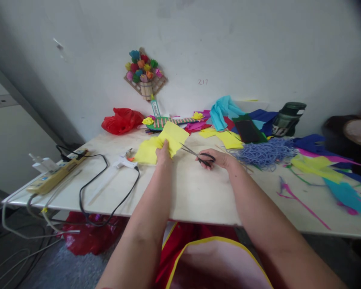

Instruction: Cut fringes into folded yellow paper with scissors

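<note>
Left hand (164, 154): fingers pinched on yellow paper sheet (162, 143), lifted just above the table (195, 192).
Right hand (218, 159): fingers through scissors (198, 155) handles (blades parted, tips at the sheet's edge).
Nearby: glue gun (124, 162), left of the sheet.

One pair of scissors (197, 155), one glue gun (124, 162), one power strip (55, 175), two hands (164, 154)
</note>
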A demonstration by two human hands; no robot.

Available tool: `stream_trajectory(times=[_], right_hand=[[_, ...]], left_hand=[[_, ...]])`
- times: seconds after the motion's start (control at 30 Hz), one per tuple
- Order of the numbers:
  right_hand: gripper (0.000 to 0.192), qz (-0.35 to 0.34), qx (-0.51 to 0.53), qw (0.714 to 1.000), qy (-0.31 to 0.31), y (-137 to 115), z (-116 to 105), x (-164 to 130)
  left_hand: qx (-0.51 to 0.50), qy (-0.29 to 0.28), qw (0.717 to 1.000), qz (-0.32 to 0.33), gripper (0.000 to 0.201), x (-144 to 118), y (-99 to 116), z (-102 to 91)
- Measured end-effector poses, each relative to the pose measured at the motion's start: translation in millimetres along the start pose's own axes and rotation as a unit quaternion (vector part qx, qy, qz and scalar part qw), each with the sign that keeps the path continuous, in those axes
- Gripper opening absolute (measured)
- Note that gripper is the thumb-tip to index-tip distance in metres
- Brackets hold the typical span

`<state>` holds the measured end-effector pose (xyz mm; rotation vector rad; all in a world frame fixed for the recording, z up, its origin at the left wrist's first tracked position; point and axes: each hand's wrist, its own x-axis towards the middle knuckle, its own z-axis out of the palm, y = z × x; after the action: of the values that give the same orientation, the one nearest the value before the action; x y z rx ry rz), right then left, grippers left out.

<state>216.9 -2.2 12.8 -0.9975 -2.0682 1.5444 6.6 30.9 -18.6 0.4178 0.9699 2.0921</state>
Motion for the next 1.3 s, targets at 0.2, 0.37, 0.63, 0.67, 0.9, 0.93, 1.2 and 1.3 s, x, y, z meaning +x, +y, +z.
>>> stream_trajectory(times=[0.2,0.37,0.63,0.67,0.9,0.93,1.2,1.3], right_hand=[[0.034,-0.011,0.017,1.0,0.015,5,6,7],[0.032,-0.022,0.032,0.999,0.025,5,11,11],[0.031,-0.023,0.056,0.997,0.041,5,16,14],[0.031,-0.022,0.059,0.997,0.044,5,17,14],[0.029,-0.021,0.082,0.995,0.053,4,20,15],[0.029,-0.021,0.084,0.995,0.054,4,20,15],[0.03,-0.018,0.099,0.993,0.066,5,21,16],[0.03,-0.018,0.103,0.992,0.066,5,21,17]], left_hand=[[0.008,-0.011,1.0,-0.002,0.022,-3,-2,2.2],[0.032,-0.005,0.999,0.004,0.02,-5,-4,3.9],[0.02,-0.011,1.0,0.003,0.021,-7,-5,4.5],[0.019,-0.013,1.0,0.004,0.021,-6,-6,4.1],[0.039,-0.011,0.999,0.007,0.021,0,-10,2.2],[0.042,-0.008,0.999,0.007,0.021,0,-10,2.1],[0.046,-0.005,0.999,0.006,0.023,-1,-9,1.9],[0.037,-0.013,0.999,0.01,0.022,-2,-9,2.4]])
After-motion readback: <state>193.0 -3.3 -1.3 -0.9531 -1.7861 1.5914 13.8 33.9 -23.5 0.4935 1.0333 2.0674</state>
